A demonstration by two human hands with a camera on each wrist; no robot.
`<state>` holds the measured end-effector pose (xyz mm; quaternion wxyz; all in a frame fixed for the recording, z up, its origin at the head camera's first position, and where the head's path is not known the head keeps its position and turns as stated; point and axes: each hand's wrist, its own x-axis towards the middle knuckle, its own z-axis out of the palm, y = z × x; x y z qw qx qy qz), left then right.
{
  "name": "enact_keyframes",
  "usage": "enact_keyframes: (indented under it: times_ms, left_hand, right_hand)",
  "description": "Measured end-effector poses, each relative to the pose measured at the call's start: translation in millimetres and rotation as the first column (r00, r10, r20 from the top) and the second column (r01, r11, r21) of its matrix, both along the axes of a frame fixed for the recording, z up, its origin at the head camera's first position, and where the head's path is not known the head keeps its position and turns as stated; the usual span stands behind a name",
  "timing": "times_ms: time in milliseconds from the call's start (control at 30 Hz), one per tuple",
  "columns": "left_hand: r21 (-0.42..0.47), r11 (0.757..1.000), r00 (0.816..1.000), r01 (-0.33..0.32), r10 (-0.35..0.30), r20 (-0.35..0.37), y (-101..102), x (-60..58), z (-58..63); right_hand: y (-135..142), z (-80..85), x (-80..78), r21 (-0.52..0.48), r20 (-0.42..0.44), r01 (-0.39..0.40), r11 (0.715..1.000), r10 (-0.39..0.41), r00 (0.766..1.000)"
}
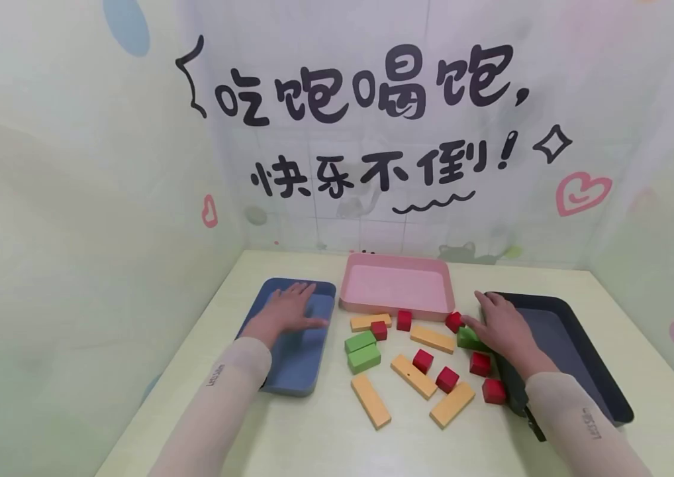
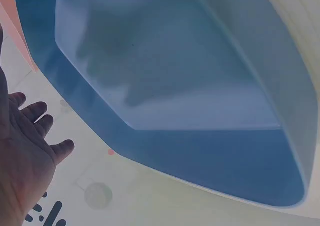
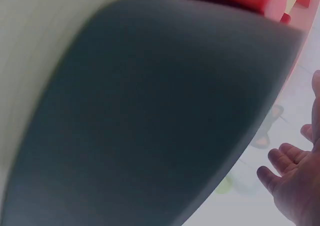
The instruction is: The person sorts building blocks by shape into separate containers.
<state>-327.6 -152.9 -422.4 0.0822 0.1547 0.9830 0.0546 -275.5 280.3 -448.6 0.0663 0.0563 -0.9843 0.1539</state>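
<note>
My left hand point(image 1: 288, 310) hovers over the blue tray point(image 1: 298, 364), its fingers spread and nothing in it. In the left wrist view the tray's inside point(image 2: 165, 86) holds only the hand's shadow. At the right, my right hand point(image 1: 504, 326) extends across the near-left rim of the black tray point(image 1: 557, 331), fingers loosely straight and holding nothing. Just under its thumb lies a green block point(image 1: 469, 339), partly hidden by the hand. A red cube point(image 1: 454, 322) sits beside that block. The right wrist view is mostly filled by the black tray's outer wall point(image 3: 150, 106).
A pink tray point(image 1: 396, 288) stands at the back, against the wall. Between the trays lie several red cubes point(image 1: 447, 379), several yellow-orange bars point(image 1: 371, 401) and two green blocks point(image 1: 364, 358) side by side. Walls with printed lettering close off the back and sides.
</note>
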Motion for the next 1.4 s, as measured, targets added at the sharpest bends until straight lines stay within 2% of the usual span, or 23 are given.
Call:
enact_keyframes:
  times_ms: [367,833,1400]
  left_hand:
    - [0.044,0.999,1.0,0.006,-0.006,0.007,-14.4,2.0,-1.8]
    - [0.109,0.992,0.998,0.062,-0.062,-0.007,-40.0,9.7,-2.1]
    - [0.175,0.983,0.998,0.046,-0.036,-0.06,-76.7,26.7,-10.9]
  right_hand:
    - [-10.7,3.2,3.1,-0.061,0.01,-0.001,0.998,0.002,1.0]
    - [-22.7,1.7,2.9,-0.091,-0.018,-0.02,0.996,0.018,1.0]
    - [-33.7,1.9,3.6,-0.13,-0.01,-0.018,0.991,0.017,1.0]
